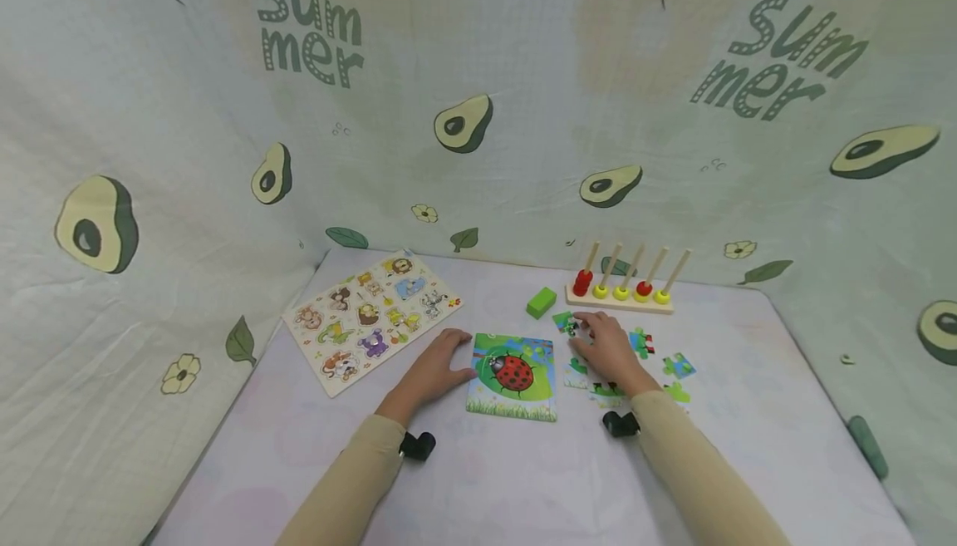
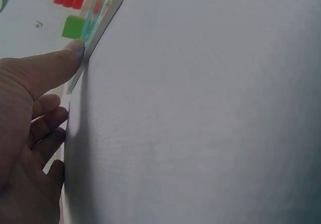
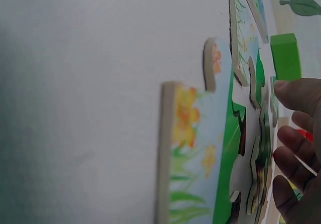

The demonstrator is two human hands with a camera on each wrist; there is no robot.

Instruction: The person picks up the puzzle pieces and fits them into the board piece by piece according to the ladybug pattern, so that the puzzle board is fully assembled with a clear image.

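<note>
A square ladybug picture board lies flat in front of the person. At its left edge is the left hand, fingers spread; in the left wrist view the thumb touches or nearly touches the board's edge. Loose jigsaw pieces lie to the right of the board. Over them reaches the right hand, its thumb and index fingertip around a small green-and-blue jigsaw piece. In the right wrist view the fingers of the right hand look relaxed and apart, with a flowered jigsaw piece close to the camera.
A wooden animal puzzle board lies at the back left. Behind the loose pieces stand a green block and a peg stacker with red and yellow beads. More jigsaw pieces lie right of the right hand. Printed cloth hangs behind the table.
</note>
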